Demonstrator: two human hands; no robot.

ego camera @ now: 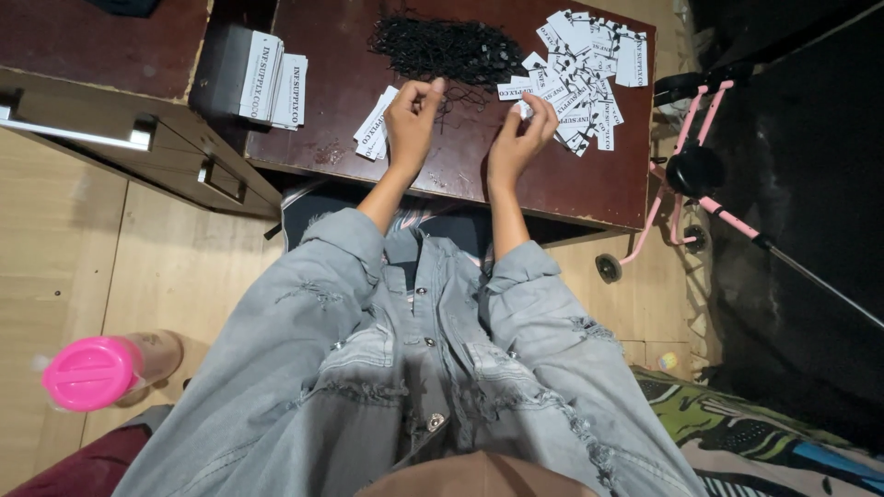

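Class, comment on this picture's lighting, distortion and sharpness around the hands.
Head view: light falls brightest on the white paper tags and dark red table; the right side sinks into near black. Wide-angle bending curves the table edges. The left hand and right hand are fairly sharp; the pink-capped bottle looks soft.

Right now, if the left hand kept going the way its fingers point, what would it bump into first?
Probably the pile of black strings. The left hand points up the dark table toward it, pinching what looks like a thin black string. Depth is hard to judge.
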